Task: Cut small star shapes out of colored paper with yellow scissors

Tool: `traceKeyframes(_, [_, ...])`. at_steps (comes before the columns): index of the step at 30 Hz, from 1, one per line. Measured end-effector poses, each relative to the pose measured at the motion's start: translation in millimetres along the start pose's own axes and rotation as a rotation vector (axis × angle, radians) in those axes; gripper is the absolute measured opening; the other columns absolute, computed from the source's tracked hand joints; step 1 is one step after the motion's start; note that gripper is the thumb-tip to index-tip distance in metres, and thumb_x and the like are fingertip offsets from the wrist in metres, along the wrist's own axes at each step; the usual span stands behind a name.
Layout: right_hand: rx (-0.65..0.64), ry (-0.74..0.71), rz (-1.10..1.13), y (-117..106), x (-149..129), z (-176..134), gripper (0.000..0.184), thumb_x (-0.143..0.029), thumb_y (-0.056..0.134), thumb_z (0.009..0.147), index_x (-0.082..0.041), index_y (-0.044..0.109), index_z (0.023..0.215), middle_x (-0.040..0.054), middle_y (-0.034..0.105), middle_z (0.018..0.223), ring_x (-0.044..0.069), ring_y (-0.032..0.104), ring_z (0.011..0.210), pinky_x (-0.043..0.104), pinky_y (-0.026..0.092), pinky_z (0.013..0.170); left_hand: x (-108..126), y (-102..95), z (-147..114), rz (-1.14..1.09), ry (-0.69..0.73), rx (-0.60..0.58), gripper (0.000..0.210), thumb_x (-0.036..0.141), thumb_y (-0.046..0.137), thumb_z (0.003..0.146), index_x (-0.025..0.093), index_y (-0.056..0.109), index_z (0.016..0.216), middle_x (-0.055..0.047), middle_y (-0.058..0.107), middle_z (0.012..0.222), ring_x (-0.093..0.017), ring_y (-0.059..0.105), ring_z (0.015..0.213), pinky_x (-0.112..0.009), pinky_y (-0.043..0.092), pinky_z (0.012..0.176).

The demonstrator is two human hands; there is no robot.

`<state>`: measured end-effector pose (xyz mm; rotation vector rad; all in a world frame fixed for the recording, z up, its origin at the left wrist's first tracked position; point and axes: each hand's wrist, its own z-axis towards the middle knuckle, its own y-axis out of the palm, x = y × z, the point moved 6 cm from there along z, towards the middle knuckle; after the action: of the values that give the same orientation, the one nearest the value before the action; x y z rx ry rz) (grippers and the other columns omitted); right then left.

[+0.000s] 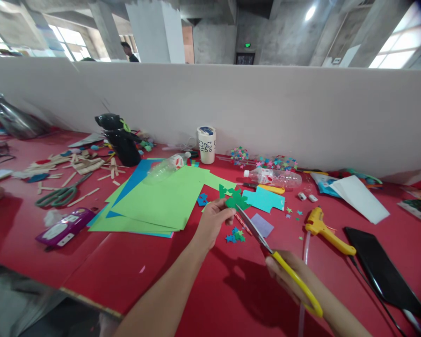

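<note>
My left hand (pixel 215 220) pinches a dark green paper cutout (pixel 237 200) with jagged edges, held above the red table. In my right hand (pixel 284 269) are scissors with yellow handles (pixel 296 283); their blades point up and left, the tips touching or just in front of the green paper. Whether the blades cut into it I cannot tell. Below the cutout lies a small pile of blue and green paper stars (pixel 235 235). A purple paper square (pixel 262 225) and a turquoise paper piece (pixel 264 200) lie behind the blades.
Green sheets (pixel 161 201) and a clear bottle (pixel 168 168) lie left. A yellow glue gun (pixel 328 229) and a black tablet-like slab (pixel 382 267) lie right. Farther back are a white cup (pixel 206 145), another bottle (pixel 275 178) and a black flask (pixel 121 140); green-handled scissors (pixel 58 196) lie among sticks.
</note>
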<state>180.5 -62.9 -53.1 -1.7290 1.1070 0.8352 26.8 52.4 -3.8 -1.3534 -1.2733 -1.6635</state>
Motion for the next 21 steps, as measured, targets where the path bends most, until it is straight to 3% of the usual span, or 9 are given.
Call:
traceKeyframes(8, [-0.006, 0.022, 0.0, 2.6, -2.6, -2.8, 0.049, -0.066, 0.04, 0.075, -0.02, 0.039, 0.06, -0.0114, 0.029, 0.034, 0.003, 0.025, 0.024, 0.015, 0.018, 0.027, 2.6, -1.8, -1.7, -0.132, -0.005, 0.089, 0.017, 0.024, 0.063, 0.066, 0.017, 0.049, 0.072, 0.005, 0.053, 0.055, -0.007, 0.049, 0.049, -0.02, 0.037, 0.052])
traceKeyframes(21, [-0.013, -0.021, 0.004, 4.3, -9.8, -7.2, 0.057, -0.075, 0.035, 0.069, -0.019, 0.04, 0.065, -0.0111, 0.029, 0.04, 0.003, 0.026, 0.028, 0.016, 0.019, 0.03, 9.8, -6.2, 1.1, 0.078, 0.03, 0.076, 0.016, 0.028, 0.059, 0.069, 0.017, 0.048, 0.069, 0.005, 0.049, 0.052, -0.008, 0.045, 0.048, -0.022, 0.037, 0.053])
